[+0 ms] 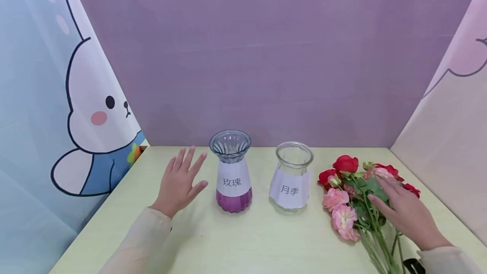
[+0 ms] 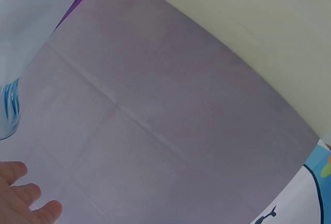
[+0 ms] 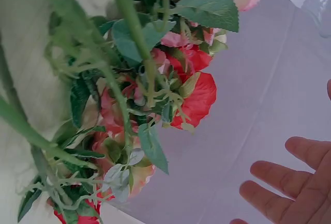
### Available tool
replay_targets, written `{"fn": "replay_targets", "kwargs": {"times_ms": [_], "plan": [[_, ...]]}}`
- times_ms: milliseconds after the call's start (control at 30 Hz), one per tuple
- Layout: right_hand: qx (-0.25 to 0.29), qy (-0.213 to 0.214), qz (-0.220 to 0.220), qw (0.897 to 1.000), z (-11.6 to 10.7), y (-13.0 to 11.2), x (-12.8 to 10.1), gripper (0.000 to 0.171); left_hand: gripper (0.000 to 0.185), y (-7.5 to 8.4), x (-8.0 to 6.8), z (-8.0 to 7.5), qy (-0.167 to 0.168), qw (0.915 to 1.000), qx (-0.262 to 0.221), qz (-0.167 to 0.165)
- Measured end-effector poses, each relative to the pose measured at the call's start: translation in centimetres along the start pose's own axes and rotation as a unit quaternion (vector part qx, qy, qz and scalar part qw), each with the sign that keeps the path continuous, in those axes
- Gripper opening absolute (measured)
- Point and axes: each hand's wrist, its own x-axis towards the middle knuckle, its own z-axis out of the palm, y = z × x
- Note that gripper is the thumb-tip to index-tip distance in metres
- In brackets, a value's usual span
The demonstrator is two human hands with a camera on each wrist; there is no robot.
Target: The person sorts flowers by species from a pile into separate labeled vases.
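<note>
My left hand (image 1: 178,184) hovers with spread fingers to the left of a bluish glass vase (image 1: 230,136). That vase has a purple lower part and a white paper label (image 1: 233,179) with Chinese writing. Beside it stands a clear glass vase (image 1: 294,154), also wearing a labelled paper band (image 1: 291,189). On the right lies a bunch of red flowers (image 1: 345,164) and pink flowers (image 1: 344,220), with green stems (image 1: 374,240) pointing toward me. Over the bunch my right hand (image 1: 409,210) extends its fingers and holds nothing; whether it touches the leaves I cannot tell.
A pale table (image 1: 243,244) carries everything. Behind it hangs a purple backdrop (image 1: 266,62). Cartoon-printed curtains stand at both sides, the blue curtain (image 1: 26,138) on the left and a pinkish curtain (image 1: 456,109) on the right.
</note>
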Motion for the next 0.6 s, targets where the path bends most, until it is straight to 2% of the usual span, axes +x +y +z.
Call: {"fn": "replay_targets", "kwargs": {"times_ms": [133,300,467,600], "plan": [[0.036,-0.035,0.027,0.998,-0.4,0.0,0.2,0.065,0.076,0.1,0.7,0.1,0.072,0.9967,-0.019,0.03],[0.071,-0.069,0.061,0.993,-0.9,-0.2,0.5,0.065,0.062,0.4,1.9,0.4,0.157,0.9832,-0.05,0.079],[0.112,-0.061,0.077,0.989,-1.1,0.1,0.9,0.059,0.055,0.7,3.0,0.7,0.199,0.9713,-0.067,0.111],[0.158,-0.046,0.068,0.984,-1.0,0.8,1.0,0.05,0.054,1.0,3.4,0.8,0.22,0.964,-0.084,0.124]]}}
